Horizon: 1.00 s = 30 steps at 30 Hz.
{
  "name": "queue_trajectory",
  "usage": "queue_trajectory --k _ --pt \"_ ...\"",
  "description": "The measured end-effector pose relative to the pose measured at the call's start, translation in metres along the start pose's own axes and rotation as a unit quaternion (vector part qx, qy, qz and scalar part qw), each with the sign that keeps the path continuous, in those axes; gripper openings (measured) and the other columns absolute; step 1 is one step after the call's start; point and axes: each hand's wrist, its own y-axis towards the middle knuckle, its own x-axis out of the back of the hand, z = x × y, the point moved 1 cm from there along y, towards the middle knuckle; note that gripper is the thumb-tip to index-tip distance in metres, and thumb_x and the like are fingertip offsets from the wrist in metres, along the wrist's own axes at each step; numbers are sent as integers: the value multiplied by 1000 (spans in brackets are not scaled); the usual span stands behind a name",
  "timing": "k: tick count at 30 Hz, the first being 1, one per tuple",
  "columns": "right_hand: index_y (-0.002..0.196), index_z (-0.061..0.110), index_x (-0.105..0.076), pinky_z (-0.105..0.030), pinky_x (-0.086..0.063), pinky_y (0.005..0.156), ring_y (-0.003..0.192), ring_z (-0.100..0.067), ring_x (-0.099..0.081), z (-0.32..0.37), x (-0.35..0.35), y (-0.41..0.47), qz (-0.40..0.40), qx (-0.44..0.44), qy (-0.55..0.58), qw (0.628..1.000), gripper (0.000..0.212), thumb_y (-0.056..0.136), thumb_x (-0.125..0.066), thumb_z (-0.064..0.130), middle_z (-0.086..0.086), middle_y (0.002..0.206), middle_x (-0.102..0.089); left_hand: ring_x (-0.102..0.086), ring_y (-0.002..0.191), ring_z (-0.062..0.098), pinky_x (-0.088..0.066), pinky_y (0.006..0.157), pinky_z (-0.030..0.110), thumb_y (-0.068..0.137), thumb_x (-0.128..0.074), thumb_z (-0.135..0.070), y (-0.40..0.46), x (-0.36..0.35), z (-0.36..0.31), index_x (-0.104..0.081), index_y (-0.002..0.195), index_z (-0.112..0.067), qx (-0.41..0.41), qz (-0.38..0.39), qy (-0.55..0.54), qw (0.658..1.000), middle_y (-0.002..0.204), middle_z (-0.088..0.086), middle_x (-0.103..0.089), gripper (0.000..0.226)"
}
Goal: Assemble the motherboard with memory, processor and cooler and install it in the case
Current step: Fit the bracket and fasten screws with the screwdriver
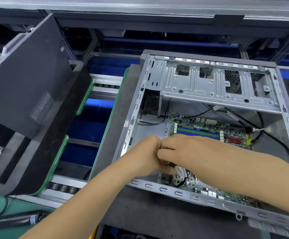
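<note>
Pinching cable over motherboard in case: left hand; right hand grip unclear; labels unreadable.

bright even light, warped soft edges

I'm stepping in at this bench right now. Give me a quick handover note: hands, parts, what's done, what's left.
Left hand: fingers curled, meeting the right hand over the motherboard; its grip is hidden.
Right hand: appears to pinch a labelled black cable.
Motherboard lies inside the open case; side panel stands off to the left.
Done: board placed in case.
Left: cabling under way; memory slots look empty; processor and cooler are hidden by the hands.
</note>
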Motion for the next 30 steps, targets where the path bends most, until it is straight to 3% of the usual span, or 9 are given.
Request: queue_trajectory --k 2,5,7,10,14,16,20,25,30 --pt "73 57 -45 -39 -52 46 51 -5 -47 19 18 -7 -6 77 -38 996 21 71 -42 77 13 63 -49 -44 46 3 -42 49 17 70 -84 -13 0 -1 -1 -60 53 -20 13 -11 13 1000 46 -10 -53 30" --pt "86 40 -37 -15 -31 39 52 0 -43 49 67 -35 -21 127 -34 991 44 77 -29 82 16 67 -43 -26 41 8 -23 42 17 67 -83 -11 0 -1 0 -47 42 -20 16 -35 49 998 36 -10 -30 45" --pt "94 28 -40 -21 -22 41 51 -4 -37 63 80 -48 1 123 -50 991 43 85 -35 70 10 65 -40 -30 45 6 -27 45 14 69 -83 -13 1 -1 0 -55 47 -24 9 -34 56 998 41 -13 -36 37" --pt "87 22 -39 -35 -42 57 69 -23 -51 69 66 -34 48 89 -79 992 23 98 -43 41 5 72 -42 -42 61 14 -36 59 25 68 -85 -15 -1 -2 -2 -62 69 -8 -4 2 23 1000 65 9 -54 24" --pt "87 24 -50 -40 -49 84 90 -22 -56 65 55 -23 85 79 -50 992 8 95 -52 21 8 73 -39 -55 59 5 -41 54 11 72 -82 -7 -4 0 -3 -70 75 -6 -9 4 11 1000 68 0 -67 12" --pt "90 30 -45 -38 -48 76 86 -15 -51 63 71 -36 99 90 -20 991 17 90 -56 18 11 84 -40 -50 55 7 -41 53 15 71 -82 -7 -3 -1 -3 -69 73 -5 -9 -3 10 1000 64 3 -64 14" --pt "97 29 -35 -30 -34 57 69 -17 -44 67 87 -49 -7 90 -102 991 35 89 -40 63 7 76 -40 -43 64 17 -48 65 40 68 -84 -13 0 -2 -3 -60 74 -4 -4 0 8 1000 71 25 -55 26" --pt "106 20 -43 -27 -24 45 70 -20 -49 74 70 -34 47 49 -144 987 16 93 -52 20 3 79 -34 -36 62 17 -31 60 29 68 -86 -17 -2 -3 -1 -58 69 -8 7 -7 1 1000 67 10 -46 29" --pt "112 19 -46 -25 -19 44 64 -20 -39 75 70 -36 57 53 -187 979 17 97 -47 26 3 73 -26 -43 66 19 -43 67 34 69 -84 -14 -2 -3 -2 -59 58 -23 -9 -8 -10 1000 71 23 -54 29"
